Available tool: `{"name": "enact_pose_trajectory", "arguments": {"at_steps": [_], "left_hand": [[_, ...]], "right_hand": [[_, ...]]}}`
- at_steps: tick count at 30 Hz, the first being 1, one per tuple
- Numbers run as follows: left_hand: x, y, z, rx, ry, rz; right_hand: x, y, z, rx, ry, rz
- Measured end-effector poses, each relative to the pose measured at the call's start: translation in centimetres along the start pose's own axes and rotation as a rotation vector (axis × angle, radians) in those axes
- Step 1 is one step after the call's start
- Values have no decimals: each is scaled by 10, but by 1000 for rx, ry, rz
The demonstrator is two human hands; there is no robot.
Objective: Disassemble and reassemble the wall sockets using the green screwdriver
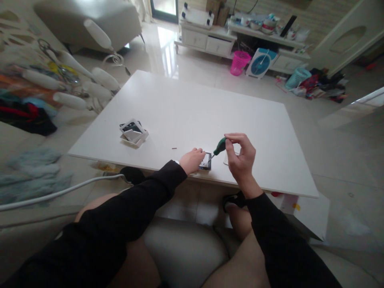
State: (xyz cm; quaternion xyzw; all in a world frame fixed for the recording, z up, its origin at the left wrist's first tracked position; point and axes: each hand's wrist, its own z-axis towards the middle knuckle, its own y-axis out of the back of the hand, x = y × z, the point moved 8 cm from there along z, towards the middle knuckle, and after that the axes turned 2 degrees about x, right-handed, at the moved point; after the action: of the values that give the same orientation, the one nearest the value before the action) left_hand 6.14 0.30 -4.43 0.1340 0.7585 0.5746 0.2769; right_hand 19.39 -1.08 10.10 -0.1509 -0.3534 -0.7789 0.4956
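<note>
My right hand (242,158) grips a screwdriver (221,146) by the end of its green handle. The screwdriver slants down to the left, its metal shaft reaching a small black-framed rectangular piece with a whitish middle (206,161) near the table's front edge. My left hand (192,161) is closed over the left side of that piece and hides part of it. A flat white plate (227,159) lies partly behind my right hand. Left of my left hand, a small thin dark object (174,148) rests on the table.
On the left of the white table (192,108) sits a pile of white and black frames (133,133). Beyond the table are a pink basket (240,63), a blue fan (261,63) and a low white cabinet (207,40). A lamp with white shades (97,34) stands at left.
</note>
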Motion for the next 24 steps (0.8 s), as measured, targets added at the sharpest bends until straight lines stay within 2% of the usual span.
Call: {"name": "enact_pose_trajectory", "arguments": {"at_steps": [4,10,15,20,24], "left_hand": [[0,0,0,5,7,-2],[-1,0,0,-2,8,14],[0,-1,0,-20,-3,21],[1,-3,1,-4,2,11],[1,-1,0,0,15,0]], "right_hand": [[-1,7,-1,-79,-6,-49],[-4,-4,-3,36,-20,47],[-3,0,-2,-31,-30,-63],[-7,-4,-3,11,-49,18],[-5,0,-2,-28,-33,-46]]}}
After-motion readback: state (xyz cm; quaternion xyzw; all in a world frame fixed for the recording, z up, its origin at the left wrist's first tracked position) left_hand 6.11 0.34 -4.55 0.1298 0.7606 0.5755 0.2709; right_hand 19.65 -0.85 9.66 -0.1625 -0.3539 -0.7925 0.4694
